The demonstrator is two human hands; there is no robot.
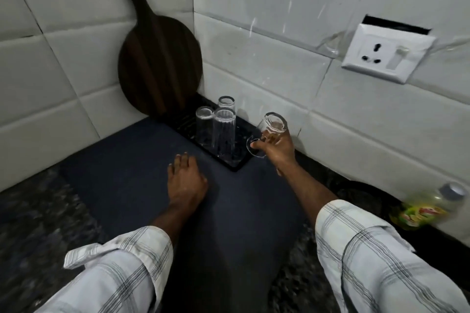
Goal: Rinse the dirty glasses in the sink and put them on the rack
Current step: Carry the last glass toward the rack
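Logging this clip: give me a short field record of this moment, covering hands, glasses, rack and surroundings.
right hand: holds tilted glass beside the rack
left hand: flat on dark mat, empty
rack: black tray in the wall corner
glasses on rack: three, upside down, close together
cutting board: dark wood, leaning on tiles
socket: on right wall
bottle: right counter edge, blurred
sink: not in view
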